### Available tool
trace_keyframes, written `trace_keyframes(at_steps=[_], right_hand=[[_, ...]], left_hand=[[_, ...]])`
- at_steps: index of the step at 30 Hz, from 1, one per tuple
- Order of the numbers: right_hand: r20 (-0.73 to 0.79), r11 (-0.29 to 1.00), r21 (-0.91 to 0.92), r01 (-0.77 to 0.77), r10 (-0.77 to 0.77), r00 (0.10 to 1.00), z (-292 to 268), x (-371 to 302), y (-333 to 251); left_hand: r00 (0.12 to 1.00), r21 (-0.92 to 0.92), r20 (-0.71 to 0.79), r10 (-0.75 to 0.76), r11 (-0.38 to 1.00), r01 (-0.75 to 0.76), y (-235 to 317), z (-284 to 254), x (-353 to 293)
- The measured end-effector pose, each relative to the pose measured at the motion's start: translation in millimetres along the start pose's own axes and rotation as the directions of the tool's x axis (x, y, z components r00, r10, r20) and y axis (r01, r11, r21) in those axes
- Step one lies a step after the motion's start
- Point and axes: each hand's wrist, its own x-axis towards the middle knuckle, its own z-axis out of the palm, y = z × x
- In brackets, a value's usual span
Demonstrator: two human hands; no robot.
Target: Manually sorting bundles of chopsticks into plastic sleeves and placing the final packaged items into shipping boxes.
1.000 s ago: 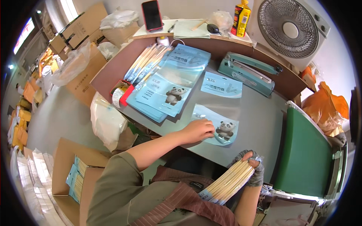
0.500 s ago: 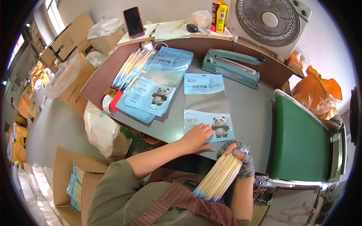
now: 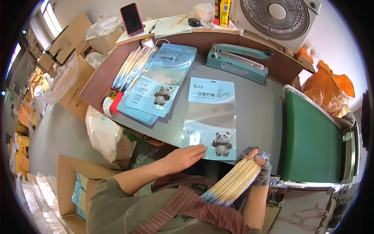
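Observation:
A bundle of wrapped bamboo chopsticks slants in front of my apron, with its upper end in my right hand. That hand wears a grey fingerless glove and is closed round the sticks. My left hand lies flat at the lower left corner of a clear and blue plastic bag with a panda on it. Its fingers are stretched out together, touching the bag, while the thumb is hidden. The bag lies flat and its bottom reaches the table's near edge.
To the left are a stack of similar bags, chopstick bundles and a red tape dispenser. A green heat sealer stands behind the bag. At right is a green board; an open carton sits low at left.
The panda bag has slid toward me, to the table's near edge. My left hand has moved back and left to its corner. The chopsticks have tilted further over in my right hand.

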Motion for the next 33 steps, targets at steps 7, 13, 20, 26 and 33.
trace_keyframes(at_steps=[7,13,20,26,33], right_hand=[[0.031,0.997,-0.048,-0.053,0.054,0.998,5.1,2.8,2.6],[-0.023,0.996,-0.093,0.01,-0.012,1.0,11.4,-9.6,0.6],[0.094,0.925,-0.373,-0.077,0.12,0.988,71.4,37.3,9.6],[0.018,0.95,-0.075,-0.302,0.304,0.952,40.6,78.6,59.1],[-0.2,0.938,-0.347,-0.006,-0.067,0.978,5.5,82.3,89.1]], left_hand=[[0.891,-0.371,-0.04,-0.452,0.835,0.407,-7.3,-11.5,50.9],[0.876,-0.359,0.132,-0.464,0.801,0.478,-31.3,-4.7,69.4],[0.909,-0.347,0.2,-0.365,0.841,0.414,-14.4,-6.3,72.1],[0.704,-0.753,0.152,-0.693,0.38,0.537,-19.8,10.3,49.8],[0.759,-0.144,-0.648,-0.07,0.989,-0.032,16.7,-5.3,62.6]])
